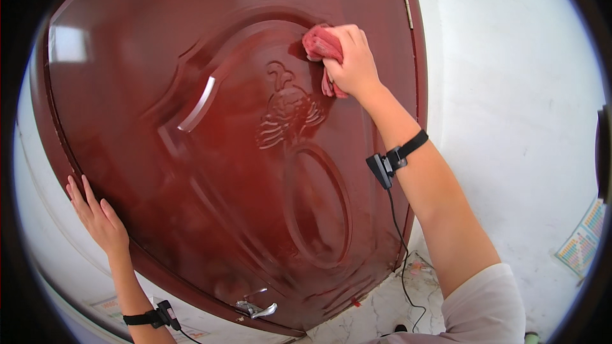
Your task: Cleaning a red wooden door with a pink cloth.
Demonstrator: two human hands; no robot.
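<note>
R fingers [349, 51] clutch pink rag [320, 44] on door [210, 153]; L fingers [86, 200] flat, spread; colourful chart [583, 239] low right.

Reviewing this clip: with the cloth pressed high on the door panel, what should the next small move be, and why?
Probably slide the right hand and its red cloth down-left over the raised bird carving. The cloth sits just at the carving's upper right, on the arched moulding, and the relief beside it is not yet covered. The left hand lies flat on the door's edge, which seems to steady it.
</note>
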